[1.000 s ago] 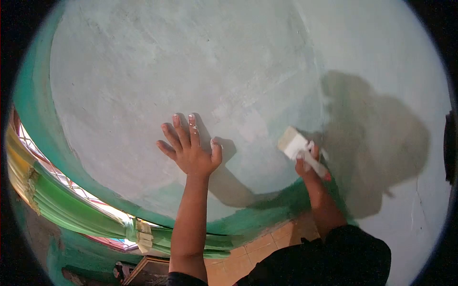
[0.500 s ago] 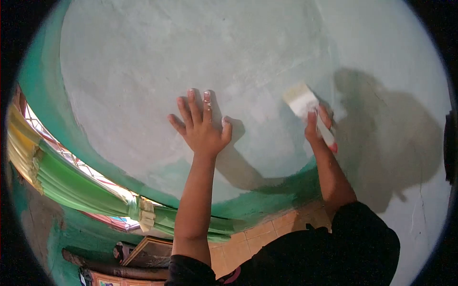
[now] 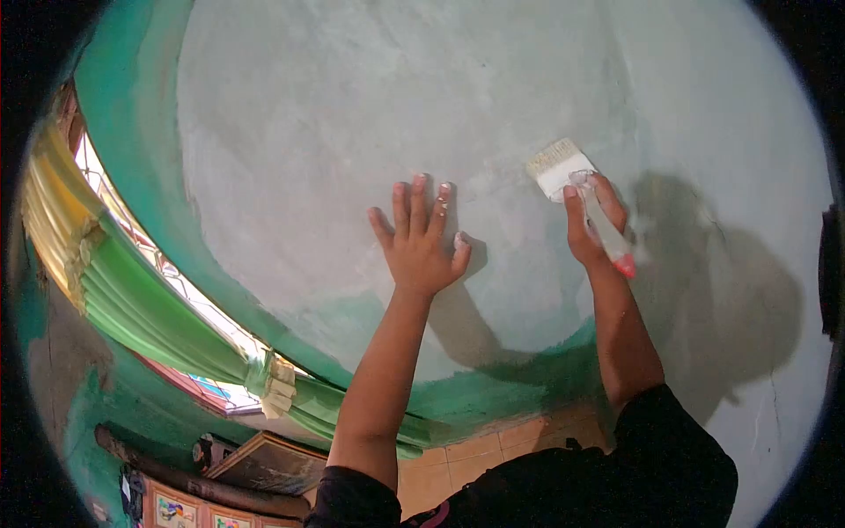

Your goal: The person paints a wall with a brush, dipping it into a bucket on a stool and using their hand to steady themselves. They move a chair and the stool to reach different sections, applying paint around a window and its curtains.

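My right hand (image 3: 595, 216) grips a wide paintbrush (image 3: 563, 172) by its pale handle, which ends in a red tip. The bristles point up and left against the wall (image 3: 352, 106), which carries a whitish-grey coat over green. To the left, my left hand (image 3: 424, 238) lies flat on the coated wall with its fingers spread. Flecks of white paint show on its fingers. Along the lower edge of the coat, a band of green (image 3: 502, 383) is visible.
Green and yellow curtains (image 3: 167, 299) hang at a window on the left. Below them stand framed pictures (image 3: 273, 462) and a long brown roll or pole (image 3: 202, 484). Orange floor tiles (image 3: 475, 453) show at the bottom. Thin cracks (image 3: 775, 396) run down the wall at right.
The view has shifted, so the window and curtains sit further right. The brush head is tilted a little differently, and my left hand is still flat on the wall, now nearer the brush.
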